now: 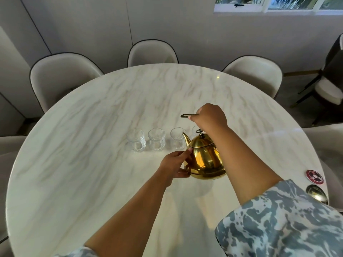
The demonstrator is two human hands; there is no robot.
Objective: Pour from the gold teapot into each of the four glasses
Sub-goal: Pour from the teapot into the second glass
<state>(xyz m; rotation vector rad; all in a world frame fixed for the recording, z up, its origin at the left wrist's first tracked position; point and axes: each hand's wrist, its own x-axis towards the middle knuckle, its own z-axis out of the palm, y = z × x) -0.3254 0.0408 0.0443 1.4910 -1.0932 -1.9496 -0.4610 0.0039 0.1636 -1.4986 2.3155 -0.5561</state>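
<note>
The gold teapot [203, 158] hangs just above the marble table [92, 145], upright, its spout pointing toward the glasses. My right hand [209, 117] grips its raised wire handle from above. My left hand [175, 165] rests against the pot's left side, steadying it. Behind it stands a row of clear glasses: the left glass [136, 140], the second glass [156, 139] and the third glass [177, 138]. A fourth glass [194, 128] shows only as a rim, mostly hidden by the pot's lid and my right arm. The glasses look empty.
Pale upholstered chairs [152, 52] ring the far side of the round table. At the right edge lie a red round coaster [314, 176] and a shiny metal disc [316, 193]. Another chair [328, 89] stands off to the right.
</note>
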